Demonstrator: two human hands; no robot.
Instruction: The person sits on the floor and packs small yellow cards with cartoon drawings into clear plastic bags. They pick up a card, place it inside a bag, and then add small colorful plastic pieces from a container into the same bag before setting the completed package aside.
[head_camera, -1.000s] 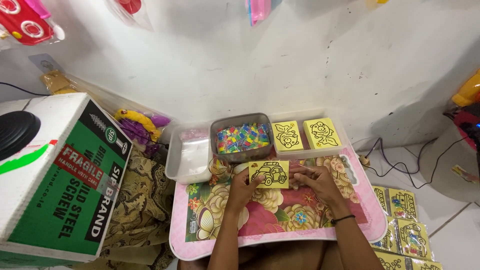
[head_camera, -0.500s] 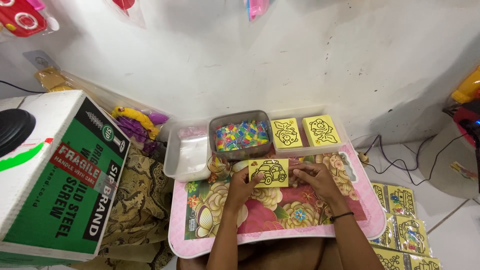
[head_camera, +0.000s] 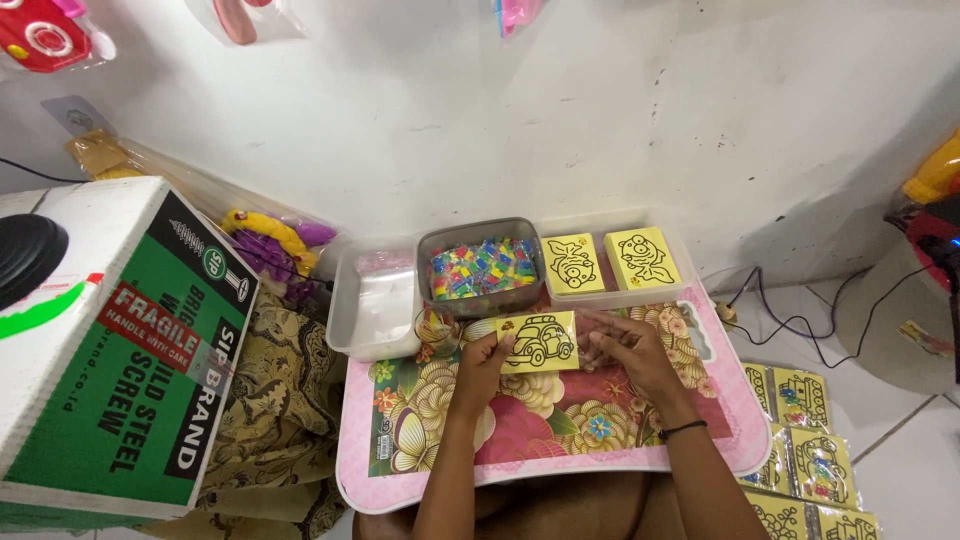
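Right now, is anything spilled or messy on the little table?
Nothing looks spilled. The colourful bits stay inside the grey tub, two yellow picture cards sit neatly in a clear tray, and both hands, left hand and right hand, hold a yellow car card flat over the flowered table.

Single head view; steeply downward; close

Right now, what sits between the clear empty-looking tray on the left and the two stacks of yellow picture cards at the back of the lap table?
In the head view, a grey tub of small multicoloured pieces sits between the clear tray and the yellow card stacks.
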